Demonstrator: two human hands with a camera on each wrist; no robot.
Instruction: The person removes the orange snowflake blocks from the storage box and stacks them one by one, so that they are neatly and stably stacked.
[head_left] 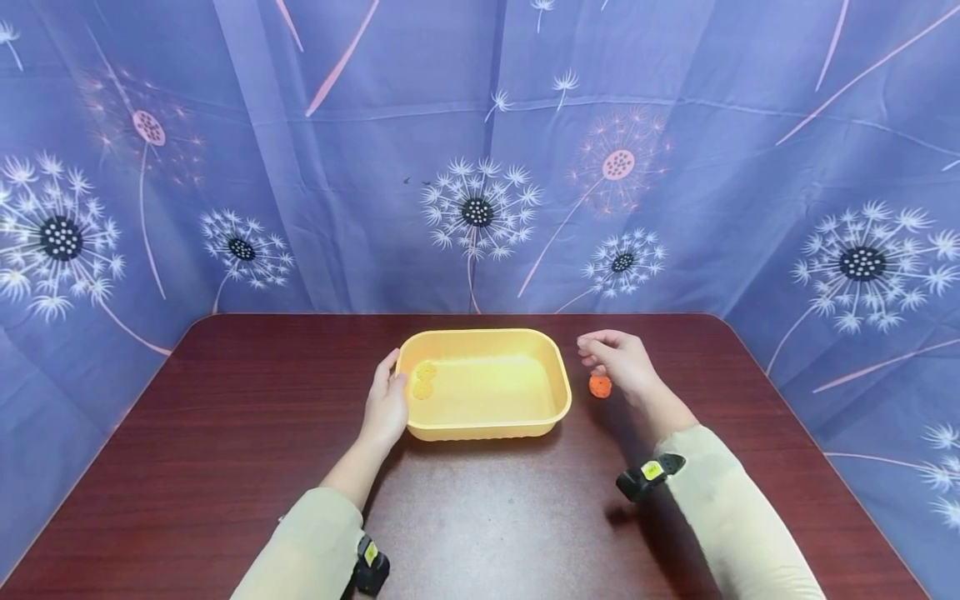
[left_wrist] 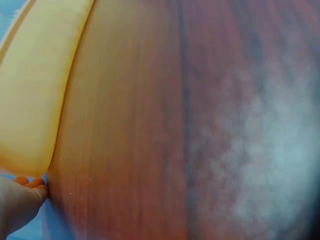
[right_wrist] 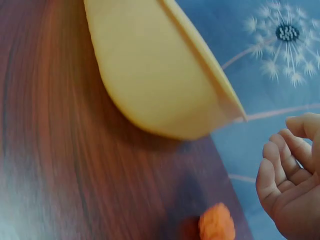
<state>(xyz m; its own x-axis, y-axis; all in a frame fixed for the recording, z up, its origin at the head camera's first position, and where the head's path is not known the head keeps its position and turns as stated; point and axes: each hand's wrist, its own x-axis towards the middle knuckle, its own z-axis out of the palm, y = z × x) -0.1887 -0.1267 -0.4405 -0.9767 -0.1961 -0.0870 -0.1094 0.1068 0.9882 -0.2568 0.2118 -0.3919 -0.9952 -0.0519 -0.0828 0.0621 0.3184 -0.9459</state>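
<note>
A yellow rectangular tub (head_left: 480, 432) stands on the table. Inside, near its left end, lie two small yellow round pieces (head_left: 425, 372), close in colour to the tub. My left hand (head_left: 386, 410) holds the tub's left side, thumb at the rim; in the left wrist view its fingertips (left_wrist: 36, 183) are at the tub's corner. To the right of the tub, my right hand (head_left: 621, 362) is raised with loosely bent fingers and nothing visible in them. Just below it, a small orange ball with a bumpy surface (head_left: 600, 386) rests on the table, apart from the fingers.
The dark red-brown wooden table (head_left: 225, 433) has rounded far corners. Blue curtains (head_left: 375, 208) printed with dandelions hang behind it and along both sides. A black device is strapped to each wrist, over light sleeves (head_left: 735, 508).
</note>
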